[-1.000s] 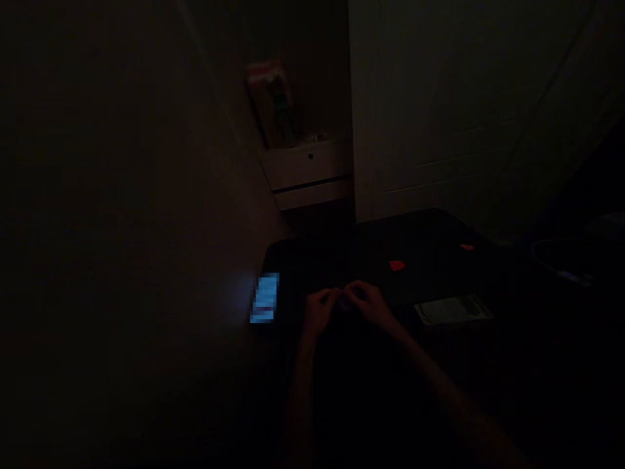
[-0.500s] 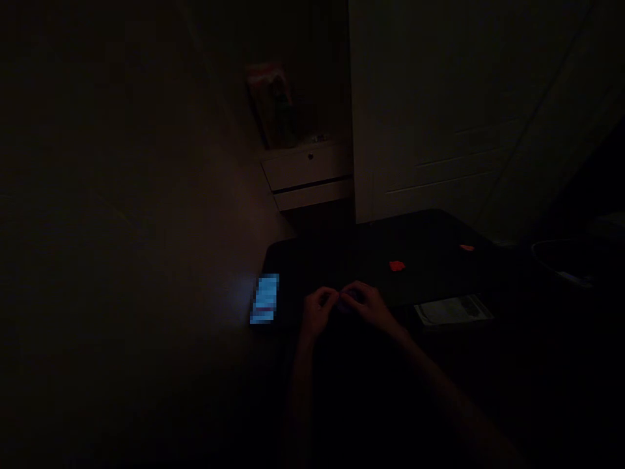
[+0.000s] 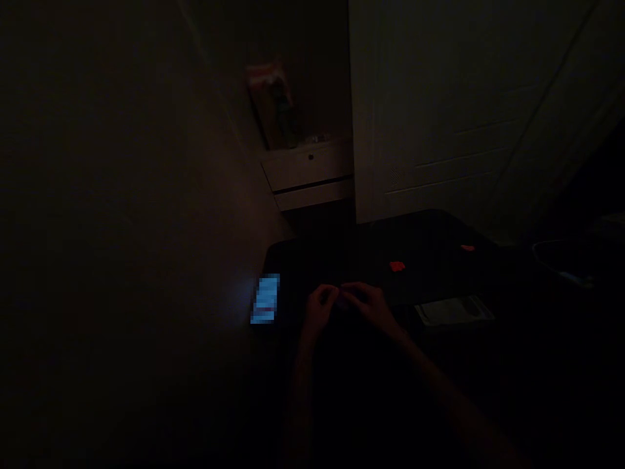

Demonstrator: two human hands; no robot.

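The scene is very dark. My left hand (image 3: 320, 306) and my right hand (image 3: 367, 303) meet over the near edge of a dark table (image 3: 332, 254), fingers pinched. Between their fingertips is a small dark purple piece (image 3: 344, 297), held by both; its kind and shape are too dim to make out. Beyond my right hand a crumpled-looking orange-red piece (image 3: 397, 266) lies on the table. Farther right sits a second, smaller orange-red piece (image 3: 467, 247).
A lit, blurred-out screen (image 3: 265, 299) is at the table's left end, beside the wall. Below the front edge, right of my hands, lies a pale flat object (image 3: 454, 311). A drawer unit (image 3: 312, 172) with a red-topped packet (image 3: 271, 104) stands behind, next to a pale panel (image 3: 420, 130).
My hands have shifted very slightly, and less of the purple piece shows between the fingers. The orange-red pieces and the lit screen stay where they were.
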